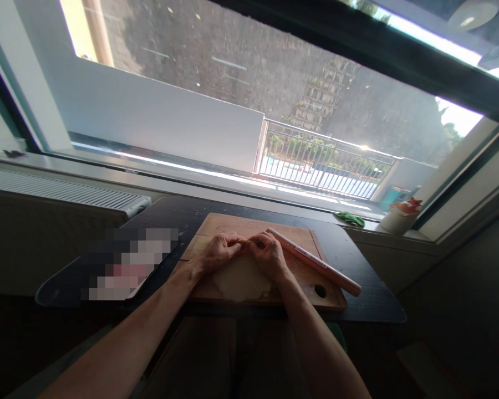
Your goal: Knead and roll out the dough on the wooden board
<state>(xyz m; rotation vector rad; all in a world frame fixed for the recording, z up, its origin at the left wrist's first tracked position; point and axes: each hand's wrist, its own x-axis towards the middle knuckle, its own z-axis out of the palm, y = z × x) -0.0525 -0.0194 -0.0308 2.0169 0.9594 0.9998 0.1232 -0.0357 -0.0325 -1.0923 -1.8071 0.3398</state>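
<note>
A pale, flat sheet of what looks like dough [243,280] lies on a wooden cutting board [293,288] on the dark table. At its far edge my left hand [222,249] and my right hand [268,252] meet, fingers curled and pinched close together. They appear to grip the dough's edge, though my fingers partly hide the spot. Just right of my right hand, a long slim pinkish tube [316,262] lies diagonally across the board and sticks out past its right side. Near the board's front right corner is a round dark hole.
The dark table [370,299] carries a blurred-out flat object [128,269] on the left. Behind stand a radiator [62,191] and a large window. On the sill are a green cloth [349,219] and a white pot [399,217] with something orange on top.
</note>
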